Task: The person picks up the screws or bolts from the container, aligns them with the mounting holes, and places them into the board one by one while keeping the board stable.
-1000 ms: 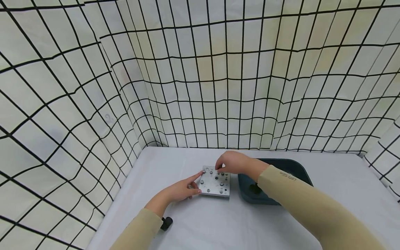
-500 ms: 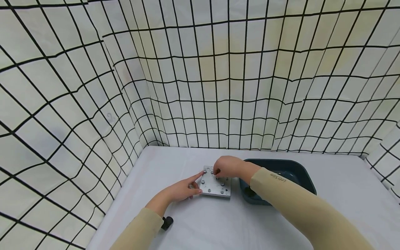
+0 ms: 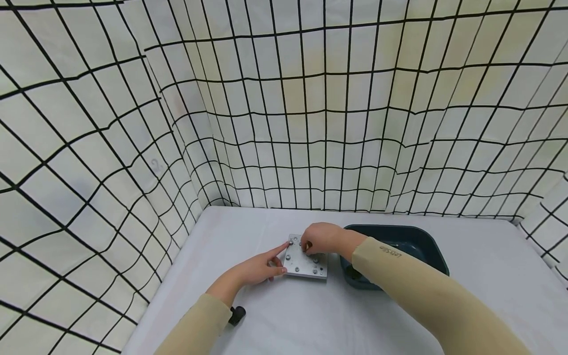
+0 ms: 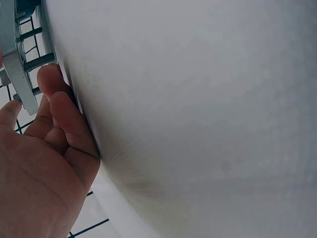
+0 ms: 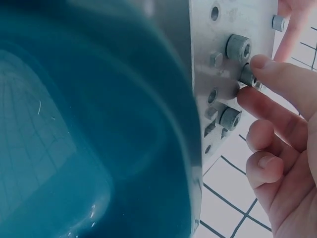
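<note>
A square metal plate [image 3: 306,267] lies on the white table, with several socket-head bolts standing in its holes. In the left wrist view, threaded bolt shafts [image 4: 39,62] stick out beneath the plate. My left hand [image 3: 252,271] holds the plate's left side, index finger reaching to the far corner and thumb at the near corner; other fingers are curled low at its edge. Above the plate, my right hand [image 3: 325,238] pinches a socket-head bolt [image 5: 247,76] between thumb and index finger. Another bolt [image 5: 238,48] sits beside it. The head view hides the pinched bolt behind the fingers.
A dark teal tray [image 3: 426,246] stands right of the plate, partly under my right forearm; small metal pieces lie inside. A small black object [image 3: 237,315] is beside my left sleeve. White walls with black grid netting [image 3: 310,148] surround the table's back and sides.
My right hand has moved a little left and down over the plate, to a bolt nearer its middle. The left hand and the plate stay nearly still.
</note>
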`<move>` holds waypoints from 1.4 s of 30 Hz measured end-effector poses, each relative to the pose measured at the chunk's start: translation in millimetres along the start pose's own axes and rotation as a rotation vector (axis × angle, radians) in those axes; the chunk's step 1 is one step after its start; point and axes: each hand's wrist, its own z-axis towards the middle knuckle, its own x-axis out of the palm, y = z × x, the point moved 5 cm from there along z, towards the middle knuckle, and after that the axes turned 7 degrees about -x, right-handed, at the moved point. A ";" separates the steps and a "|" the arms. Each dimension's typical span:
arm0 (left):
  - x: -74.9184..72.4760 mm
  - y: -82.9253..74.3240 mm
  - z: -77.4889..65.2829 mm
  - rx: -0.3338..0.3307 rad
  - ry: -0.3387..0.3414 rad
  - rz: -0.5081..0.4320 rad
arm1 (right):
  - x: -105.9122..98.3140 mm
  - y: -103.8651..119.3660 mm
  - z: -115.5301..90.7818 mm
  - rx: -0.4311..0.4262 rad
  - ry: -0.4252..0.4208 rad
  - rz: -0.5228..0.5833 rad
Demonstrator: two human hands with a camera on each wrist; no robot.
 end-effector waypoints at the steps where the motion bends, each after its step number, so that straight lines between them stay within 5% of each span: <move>1: 0.1 0.0 0.6 -0.001 0.000 0.001 | -0.7 -0.5 -0.8 -0.002 0.000 0.001; 20: -0.5 -0.5 1.3 -0.010 -0.010 0.012 | -35.1 -36.1 -51.4 -0.001 -0.167 0.173; 35: 1.8 -2.8 0.7 -0.008 -0.011 0.006 | -8.5 -123.1 -134.6 0.080 -0.180 0.207; 42: 1.4 -3.3 0.3 -0.007 -0.005 0.012 | -1.9 -146.0 -159.9 0.113 -0.167 0.177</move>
